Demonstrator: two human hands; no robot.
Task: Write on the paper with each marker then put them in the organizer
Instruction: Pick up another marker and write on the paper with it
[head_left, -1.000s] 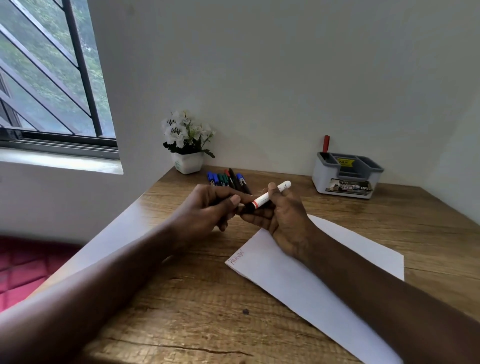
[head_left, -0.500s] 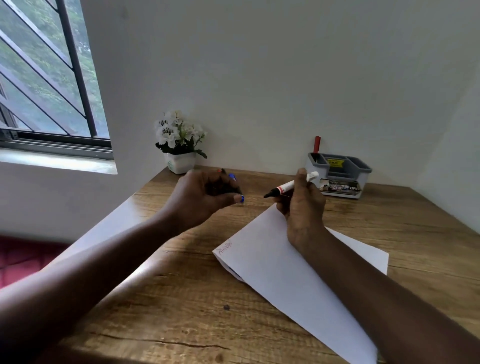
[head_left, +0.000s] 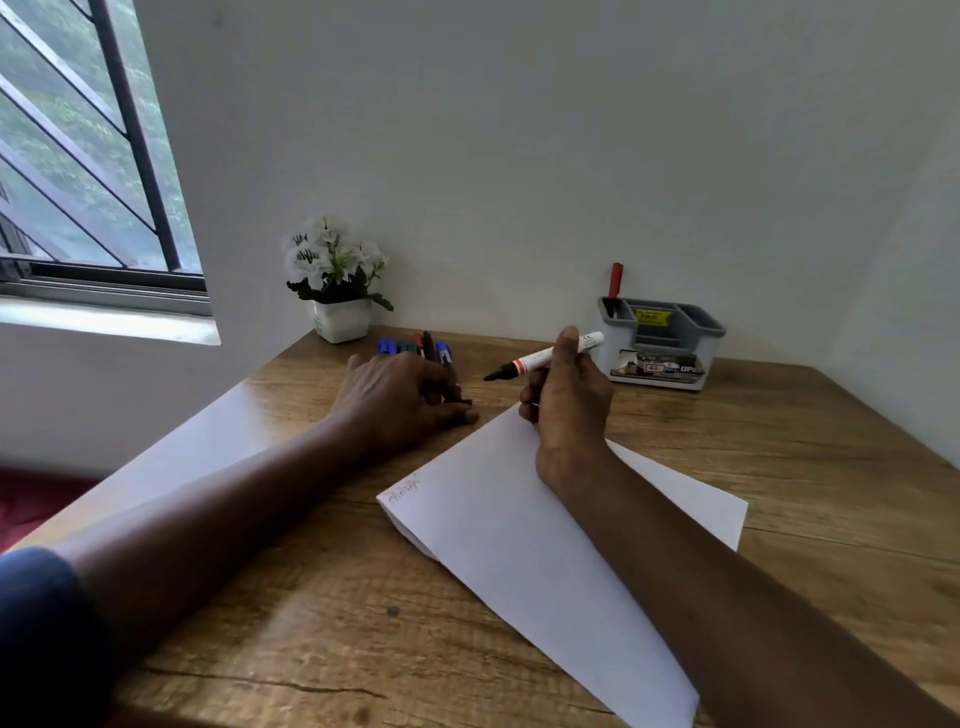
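Note:
My right hand (head_left: 569, 410) grips a white marker (head_left: 540, 357) with a red band, its black tip bare and pointing left above the paper's far corner. The white paper (head_left: 519, 545) lies at an angle on the wooden table (head_left: 311, 597), with faint red writing at its left corner. My left hand (head_left: 400, 400) rests palm down on the table left of the paper, fingers curled over the marker's black cap, which is mostly hidden. Several loose markers (head_left: 415, 345) lie just beyond it. The grey organizer (head_left: 701, 325) stands at the back right with a red marker (head_left: 616, 280) upright in it.
A white pot of flowers (head_left: 340, 319) stands at the back left by the wall. A barred window (head_left: 104, 182) is on the left. The table's left edge runs diagonally beside my left forearm. Walls close in behind and to the right.
My left hand pulled the cap off the marker, then dropped to the table beside the loose markers. My right hand moved right and away from me with the uncapped marker.

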